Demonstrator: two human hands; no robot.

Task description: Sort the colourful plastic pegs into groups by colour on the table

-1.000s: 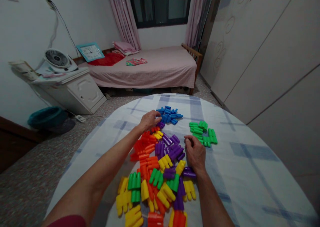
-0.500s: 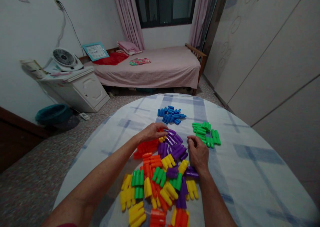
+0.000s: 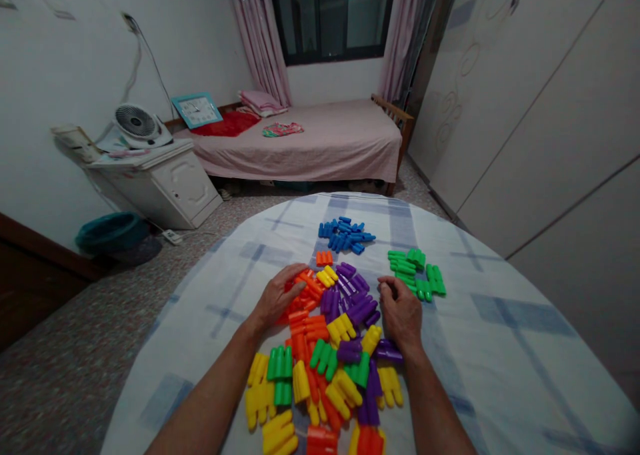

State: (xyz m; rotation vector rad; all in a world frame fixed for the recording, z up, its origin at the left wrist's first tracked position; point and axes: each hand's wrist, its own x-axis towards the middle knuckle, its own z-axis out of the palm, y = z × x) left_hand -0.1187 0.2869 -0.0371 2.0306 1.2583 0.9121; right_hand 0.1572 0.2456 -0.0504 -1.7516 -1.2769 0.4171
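In the head view, the left hand (image 3: 279, 296) lies loosely open at orange ribbed plastic pieces (image 3: 313, 291), centre frame, and the right hand (image 3: 403, 313), curled, contents indeterminable, beside purple ribbed plastic pieces (image 3: 361, 309), right of centre.

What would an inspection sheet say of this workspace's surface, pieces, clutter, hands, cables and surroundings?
Surface: blue-and-white tablecloth.
Pieces: blue pile at the far side, green pile toward the right, purple pieces and orange pieces in the middle, mixed-colour pieces nearest.
Clutter: patterned cloth on the bed.
Hands: left hand at the orange pieces, right hand curled beside the purple pieces; grips unclear.
Cables: cord down the wall; power strip on the floor.
Surroundings: fan on white cabinet, bin, wardrobe.
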